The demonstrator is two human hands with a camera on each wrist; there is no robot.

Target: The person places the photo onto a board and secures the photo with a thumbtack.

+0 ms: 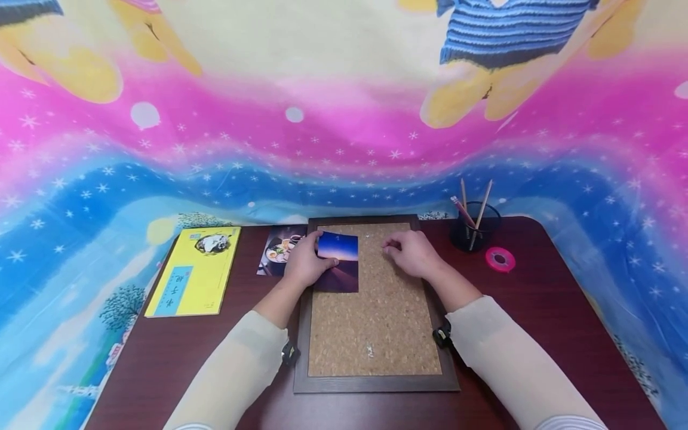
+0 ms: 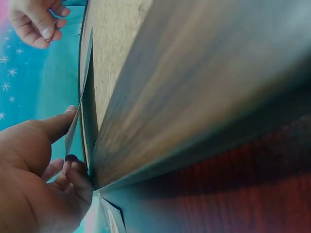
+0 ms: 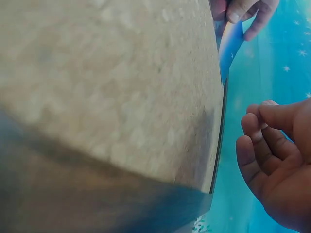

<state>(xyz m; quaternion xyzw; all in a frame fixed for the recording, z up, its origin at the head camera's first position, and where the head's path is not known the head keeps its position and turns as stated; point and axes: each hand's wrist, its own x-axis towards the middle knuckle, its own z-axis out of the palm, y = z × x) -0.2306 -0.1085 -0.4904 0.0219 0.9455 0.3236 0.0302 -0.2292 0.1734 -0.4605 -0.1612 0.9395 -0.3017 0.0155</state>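
A cork board (image 1: pixel 376 322) in a dark wood frame lies on the table. My left hand (image 1: pixel 303 263) pinches the left edge of a photo print (image 1: pixel 344 248) with a blue dusk sky, over the board's upper left. In the left wrist view the print (image 2: pixel 73 131) is edge-on, tilted up from the cork. My right hand (image 1: pixel 414 254) hovers over the board's upper right, apart from the print. Its thumb and fingertips (image 3: pixel 260 109) meet, seemingly on a tiny thin thing too small to make out. Small clear shiny bits (image 1: pixel 369 350) show on the cork.
A food photo (image 1: pixel 270 254) lies left of the board, partly behind my left hand. Farther left is a yellow book (image 1: pixel 206 280). At the right stand a black mesh pencil cup (image 1: pixel 463 236) and a pink round case (image 1: pixel 500 259). A printed curtain (image 1: pixel 349 143) hangs behind the table.
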